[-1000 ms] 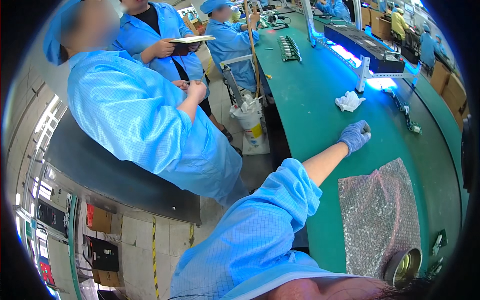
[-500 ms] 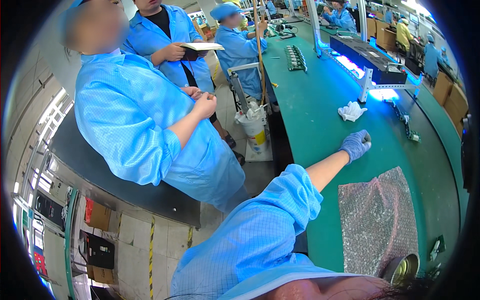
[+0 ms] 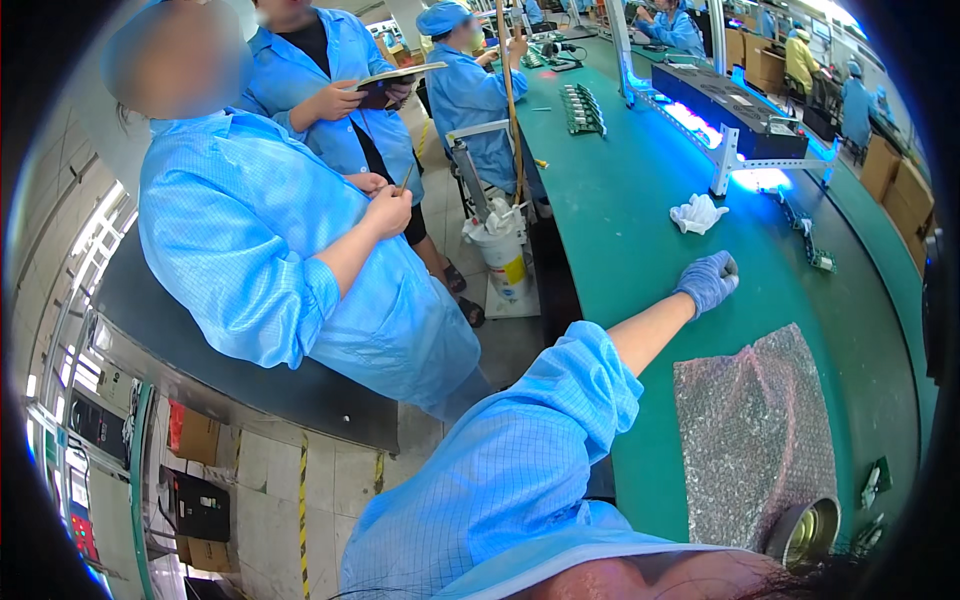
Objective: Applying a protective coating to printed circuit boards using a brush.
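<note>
Our left hand (image 3: 708, 280) in its blue glove rests on the green bench (image 3: 620, 230), right of the middle of the frame. The fingers are curled into a fist, so the grip is closed, and we cannot see anything inside it. Our arm in a blue sleeve (image 3: 530, 450) reaches up to it from the lower middle. Our right hand is not in the picture.

The nearest thing is a crumpled white cloth (image 3: 697, 213). It lies just above the hand in the frame, apart from it, further along the bench. Below and right of the hand lies a sheet of bubble wrap (image 3: 760, 430), with its long side running up and down the frame. At its lower edge sits a roll of tape (image 3: 808, 530).

On the left, other people in blue coats (image 3: 250, 230) stand beside the bench.
</note>
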{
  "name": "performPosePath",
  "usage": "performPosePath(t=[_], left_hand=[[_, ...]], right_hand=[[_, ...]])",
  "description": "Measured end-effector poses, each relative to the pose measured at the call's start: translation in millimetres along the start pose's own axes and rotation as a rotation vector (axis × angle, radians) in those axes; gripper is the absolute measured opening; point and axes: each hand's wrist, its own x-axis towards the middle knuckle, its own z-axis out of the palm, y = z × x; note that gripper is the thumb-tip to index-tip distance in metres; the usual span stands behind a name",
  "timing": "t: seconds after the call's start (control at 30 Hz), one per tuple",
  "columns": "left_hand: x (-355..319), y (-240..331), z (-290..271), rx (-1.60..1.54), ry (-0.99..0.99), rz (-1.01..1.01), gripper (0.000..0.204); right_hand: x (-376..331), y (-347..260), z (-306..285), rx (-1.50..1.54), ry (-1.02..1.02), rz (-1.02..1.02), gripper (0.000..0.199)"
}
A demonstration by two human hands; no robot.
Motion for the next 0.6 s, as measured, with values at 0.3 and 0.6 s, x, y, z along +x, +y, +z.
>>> performPosePath(t=[0.3, 0.6], left_hand=[[9, -15, 14, 0.036, 0.026, 0.048, 0.025], [32, -13, 25, -0.527, 0.013, -0.316, 0.028]], right_hand=[[24, 22, -19, 0.061, -0.031, 0.036, 0.025], [58, 45, -75, 0.094, 0.03, 0.015, 0.023]])
